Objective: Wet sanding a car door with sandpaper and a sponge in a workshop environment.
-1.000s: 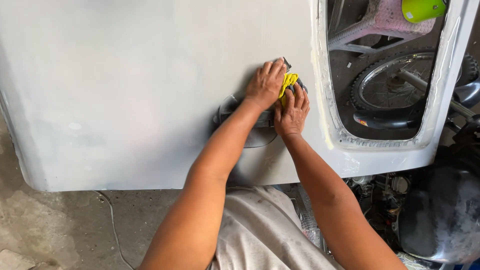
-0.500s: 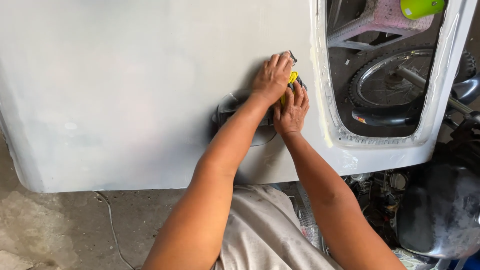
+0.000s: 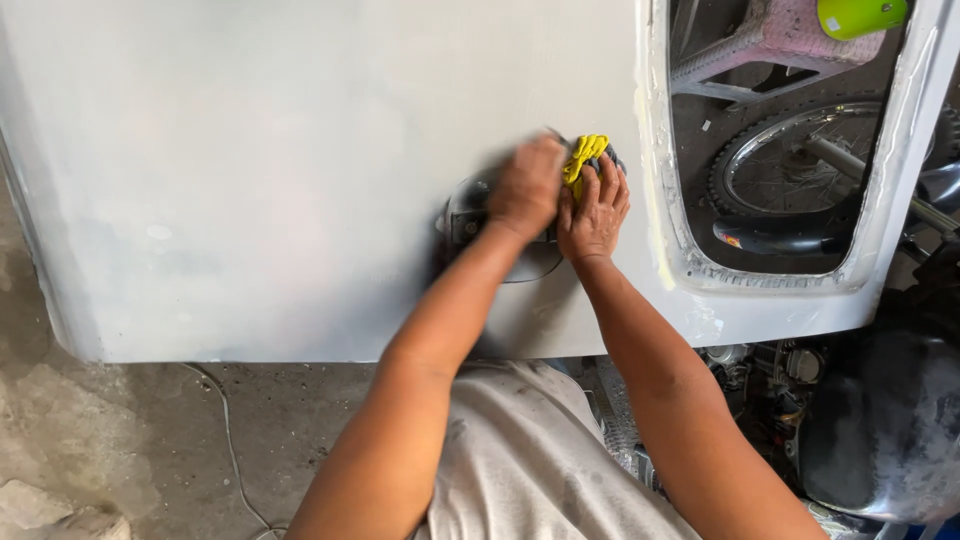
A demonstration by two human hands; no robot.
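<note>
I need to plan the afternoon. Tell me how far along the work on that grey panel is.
Most of the grey panel already looks smooth, matt and even. In hand: the left hand and right hand press a yellow pad beside the recessed door handle. Left: the window opening edge looks rough, with whitish residue, and the lower right corner shows patchy marks.

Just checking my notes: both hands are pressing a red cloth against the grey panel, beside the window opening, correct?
Not quite: the head view shows the cloth is yellow, not red. Both the left hand and right hand do press it against the grey panel, beside the window opening.
</note>
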